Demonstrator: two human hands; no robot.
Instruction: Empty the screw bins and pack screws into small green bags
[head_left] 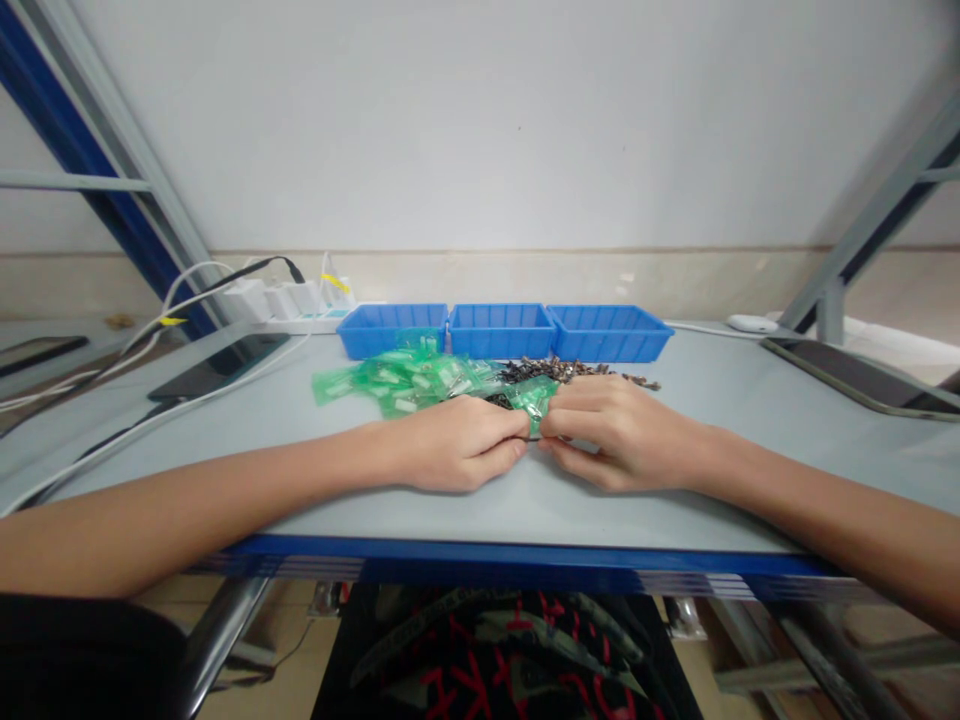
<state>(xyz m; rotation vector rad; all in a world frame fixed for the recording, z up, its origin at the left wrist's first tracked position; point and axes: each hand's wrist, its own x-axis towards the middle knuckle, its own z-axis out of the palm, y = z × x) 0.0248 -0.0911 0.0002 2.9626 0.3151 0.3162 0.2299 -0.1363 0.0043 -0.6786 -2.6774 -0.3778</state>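
My left hand [476,445] and my right hand [611,432] meet over the table near its front edge, fingertips closed and a small gap apart. A thin dark piece [533,438] spans that gap, pinched at both ends; its kind is too small to make out. Just behind the fingertips lies a green clear plastic bag [535,396]. To the left spreads a heap of green plastic bags [405,378] with white labels or pieces showing in them. Behind my hands is a pile of small dark and brownish parts [529,370], partly covered by my right hand.
Three blue bins [394,340], [501,340], [611,345] stand in a row at the back. At left are a phone [221,365], cables and a power strip with chargers [289,300]. A dark tablet-like device [862,375] and a white object [752,323] lie at right.
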